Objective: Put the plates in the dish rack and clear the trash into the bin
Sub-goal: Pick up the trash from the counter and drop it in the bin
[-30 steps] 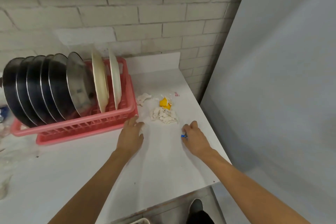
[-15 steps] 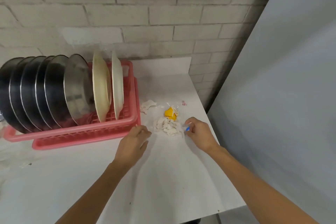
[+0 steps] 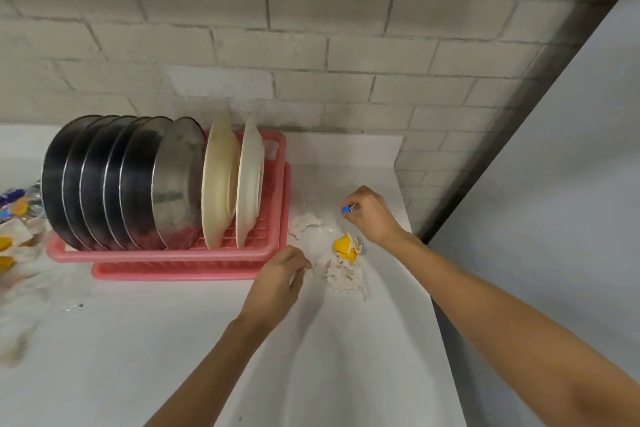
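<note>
A pink dish rack stands on the white counter and holds several steel plates and two cream plates upright. Right of it lies trash: crumpled white paper, a yellow scrap and a smaller white scrap. My right hand is beyond the yellow scrap, fingers curled, pinching a small blue piece. My left hand hovers just left of the crumpled paper, fingers loosely curled, holding nothing that I can see.
More wrappers and yellow scraps lie at the counter's left edge. A brick wall runs behind the counter. A grey panel closes off the right side. No bin is in view.
My right hand has carried the blue piece from the near side of the trash to the far side. My left hand moved slightly toward the crumpled paper. The camera tilted up.
</note>
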Demonstrator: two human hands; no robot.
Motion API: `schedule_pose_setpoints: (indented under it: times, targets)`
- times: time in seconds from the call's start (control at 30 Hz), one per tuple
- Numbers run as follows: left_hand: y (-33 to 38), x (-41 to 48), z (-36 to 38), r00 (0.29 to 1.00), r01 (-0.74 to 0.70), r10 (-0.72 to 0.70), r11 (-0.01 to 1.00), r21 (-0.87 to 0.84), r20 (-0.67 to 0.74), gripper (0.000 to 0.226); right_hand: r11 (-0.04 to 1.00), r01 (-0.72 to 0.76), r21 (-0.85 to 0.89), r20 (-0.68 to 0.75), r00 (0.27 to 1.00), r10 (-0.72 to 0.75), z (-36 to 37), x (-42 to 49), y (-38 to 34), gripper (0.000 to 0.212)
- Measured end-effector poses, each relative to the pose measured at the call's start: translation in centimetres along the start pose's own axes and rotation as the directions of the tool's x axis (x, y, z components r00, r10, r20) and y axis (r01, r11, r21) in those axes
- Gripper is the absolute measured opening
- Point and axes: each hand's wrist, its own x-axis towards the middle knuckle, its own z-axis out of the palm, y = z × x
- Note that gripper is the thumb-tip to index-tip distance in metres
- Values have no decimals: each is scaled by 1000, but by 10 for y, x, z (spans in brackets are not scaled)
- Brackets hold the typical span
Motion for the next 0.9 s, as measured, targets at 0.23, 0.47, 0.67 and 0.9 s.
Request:
schedule_pose_setpoints:
  times: [0.23, 0.47, 0.67, 0.9]
  targets:
    - [25, 66, 23, 998, 37, -40, 997, 65, 45, 30, 998, -1, -66, 194, 981, 13, 18, 32, 16, 7]
    - [14, 138, 16, 954, 162, -240, 916, 366, 180, 38, 997, -77, -2, 156, 985, 76, 33, 35, 44, 17]
    - [0, 143, 22, 861, 63, -389, 721, 690, 328, 38, 992, -119, 45, 184, 977, 109, 34, 32, 61, 41]
    - [-11, 137, 28, 825, 14, -403, 715, 699, 396, 32, 999, -49, -2, 427, 903, 45, 32, 43, 47, 46]
